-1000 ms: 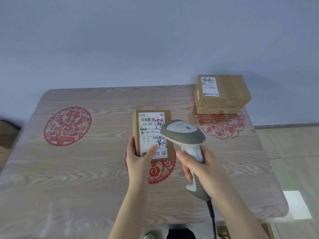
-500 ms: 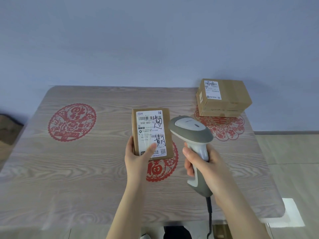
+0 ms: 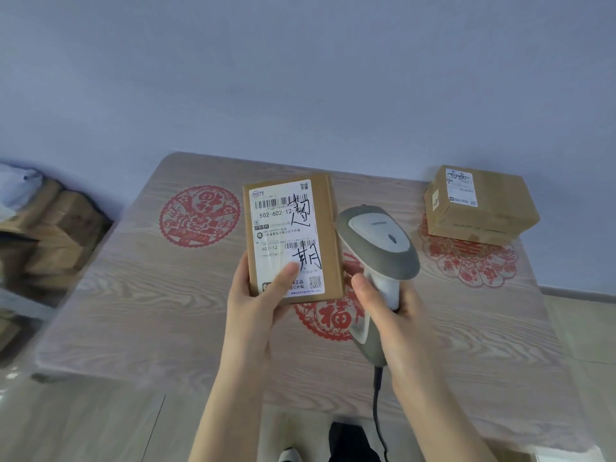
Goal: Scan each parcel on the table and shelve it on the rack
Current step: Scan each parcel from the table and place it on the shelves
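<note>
My left hand (image 3: 256,301) grips a flat brown parcel (image 3: 330,228) by its lower end, thumb on its white shipping label. The parcel is lifted above the table, label facing me. My right hand (image 3: 390,311) holds the handle of a grey and white barcode scanner (image 3: 376,241), whose head sits just right of the parcel. Its black cable hangs down toward the floor. A second cardboard parcel (image 3: 483,208) with a white label rests on the table's far right.
The wood-grain table (image 3: 140,295) carries red paper-cut decorations. At the left edge of view stands a rack (image 3: 20,301) with several brown boxes (image 3: 66,235) stacked on it. A blue wall runs behind the table. Floor shows to the right and below.
My left hand has raised the flat parcel off the table and nearer to me. The scanner's red light no longer falls on the label. My view has swung left, bringing the rack into sight.
</note>
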